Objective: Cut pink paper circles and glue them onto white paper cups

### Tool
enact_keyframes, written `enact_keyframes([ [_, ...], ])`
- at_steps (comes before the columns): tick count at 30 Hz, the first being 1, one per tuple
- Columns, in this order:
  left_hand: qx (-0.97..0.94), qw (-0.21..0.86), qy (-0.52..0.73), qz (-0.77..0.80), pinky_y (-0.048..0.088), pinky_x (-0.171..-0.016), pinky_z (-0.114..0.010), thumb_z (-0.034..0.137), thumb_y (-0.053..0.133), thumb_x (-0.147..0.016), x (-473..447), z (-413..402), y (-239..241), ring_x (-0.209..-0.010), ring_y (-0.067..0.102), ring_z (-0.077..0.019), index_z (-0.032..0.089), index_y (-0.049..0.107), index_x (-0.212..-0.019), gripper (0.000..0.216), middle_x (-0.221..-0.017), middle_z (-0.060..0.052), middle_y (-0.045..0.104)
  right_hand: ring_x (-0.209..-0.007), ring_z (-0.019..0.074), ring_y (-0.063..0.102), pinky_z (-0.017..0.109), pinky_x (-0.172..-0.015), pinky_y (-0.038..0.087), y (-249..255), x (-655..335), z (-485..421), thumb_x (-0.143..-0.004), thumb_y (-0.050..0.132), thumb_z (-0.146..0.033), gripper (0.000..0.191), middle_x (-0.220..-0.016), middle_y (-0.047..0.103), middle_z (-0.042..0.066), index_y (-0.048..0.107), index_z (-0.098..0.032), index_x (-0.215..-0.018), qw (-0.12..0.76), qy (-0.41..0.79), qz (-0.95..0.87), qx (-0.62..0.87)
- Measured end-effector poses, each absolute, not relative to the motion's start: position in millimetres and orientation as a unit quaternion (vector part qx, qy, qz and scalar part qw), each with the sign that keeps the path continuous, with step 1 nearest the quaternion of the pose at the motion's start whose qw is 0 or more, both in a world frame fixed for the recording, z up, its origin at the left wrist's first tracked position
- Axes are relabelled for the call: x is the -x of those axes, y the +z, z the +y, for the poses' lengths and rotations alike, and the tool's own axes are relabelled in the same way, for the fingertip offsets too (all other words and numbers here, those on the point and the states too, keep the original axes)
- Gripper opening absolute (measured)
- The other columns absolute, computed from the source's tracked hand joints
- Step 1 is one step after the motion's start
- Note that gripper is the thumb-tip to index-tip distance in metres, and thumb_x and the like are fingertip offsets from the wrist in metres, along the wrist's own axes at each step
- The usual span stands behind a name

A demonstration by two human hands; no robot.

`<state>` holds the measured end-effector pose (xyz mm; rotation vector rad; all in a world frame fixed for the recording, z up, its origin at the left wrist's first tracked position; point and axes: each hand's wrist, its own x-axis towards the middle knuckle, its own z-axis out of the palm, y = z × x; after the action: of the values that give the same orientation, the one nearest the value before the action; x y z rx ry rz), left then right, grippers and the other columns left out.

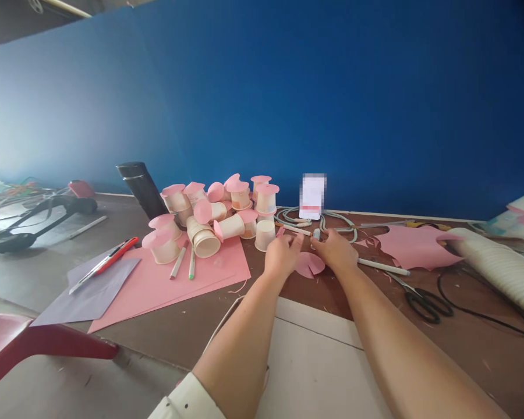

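Observation:
My left hand (283, 253) is closed with its fingertips drawn together; a bit of pink shows just past them, and what they hold is unclear. Close on its right, my right hand (336, 251) is curled in, fingers bent near a small whitish piece (317, 234) too small to name. Below and between both hands, a pink paper disc (310, 266) with a slit lies on the brown table (332, 291). An upside-down paper cup (265, 235) stands just left of my left hand.
Several paper cups with pink discs (267, 201) crowd the left, beside pink sheets (209, 285), markers (192, 263) and a red utility knife (105, 263). A black flask (142, 189) and phone (312, 196) stand behind. Scissors (428, 305), pink scrap (414, 247) and stacked cups (498, 270) lie right.

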<state>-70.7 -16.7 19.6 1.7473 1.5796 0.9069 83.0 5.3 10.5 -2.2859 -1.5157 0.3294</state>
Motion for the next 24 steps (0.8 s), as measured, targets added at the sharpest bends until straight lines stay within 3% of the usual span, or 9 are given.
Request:
enact_keyframes([
  [2, -0.615, 0.289, 0.406, 0.61, 0.042, -0.07, -0.03, 0.048, 0.042, -0.091, 76, -13, 22, -0.077, 0.062, -0.0212, 0.021, 0.072, -0.086, 0.041, -0.082, -0.007, 0.072, -0.114, 0.0358, 0.061, 0.049, -0.092, 0.045, 10, -85, 5, -0.085, 0.047, -0.057, 0.06, -0.12, 0.068, 0.015, 0.056, -0.02, -0.132, 0.192, 0.125, -0.537, 0.812],
  [5, -0.589, 0.261, 0.431, 0.632, 0.04, -0.068, -0.029, 0.044, 0.044, -0.091, 82, -12, 24, -0.076, 0.06, -0.02, 0.021, 0.071, -0.081, 0.037, -0.08, -0.006, 0.071, -0.112, 0.0355, 0.062, 0.048, -0.09, 0.046, 8, -90, 5, -0.084, 0.049, -0.056, 0.058, -0.117, 0.069, 0.014, 0.058, -0.021, -0.13, 0.196, 0.125, -0.541, 0.808],
  [11, -0.612, 0.231, 0.388, 0.65, 0.039, -0.065, -0.029, 0.044, 0.046, -0.091, 79, -16, 23, -0.074, 0.059, -0.0196, 0.021, 0.069, -0.08, 0.035, -0.082, -0.007, 0.07, -0.101, 0.0337, 0.065, 0.046, -0.084, 0.046, 2, -90, 0, -0.083, 0.052, -0.048, 0.038, -0.105, 0.071, 0.011, 0.07, -0.026, -0.108, 0.19, 0.076, -0.592, 0.779],
  [18, -0.67, 0.169, 0.328, 0.644, 0.044, -0.07, -0.03, 0.035, 0.044, -0.092, 71, -23, 22, -0.092, 0.064, -0.0227, 0.022, 0.072, -0.092, 0.031, -0.105, -0.009, 0.071, -0.106, 0.0352, 0.063, 0.047, -0.086, 0.045, 2, -87, 0, -0.085, 0.052, -0.052, 0.04, -0.111, 0.069, 0.014, 0.073, -0.026, -0.107, 0.175, 0.067, -0.607, 0.772],
  [24, -0.688, 0.049, 0.308, 0.656, 0.046, -0.076, -0.029, 0.035, 0.039, -0.095, 84, -37, 38, -0.096, 0.063, -0.0208, 0.026, 0.069, -0.106, 0.033, -0.109, -0.007, 0.068, -0.106, 0.0316, 0.06, 0.042, -0.085, 0.044, -1, -86, -4, -0.09, 0.05, -0.045, 0.037, -0.111, 0.066, 0.015, 0.068, -0.021, -0.11, 0.274, 0.032, -0.59, 0.759],
])
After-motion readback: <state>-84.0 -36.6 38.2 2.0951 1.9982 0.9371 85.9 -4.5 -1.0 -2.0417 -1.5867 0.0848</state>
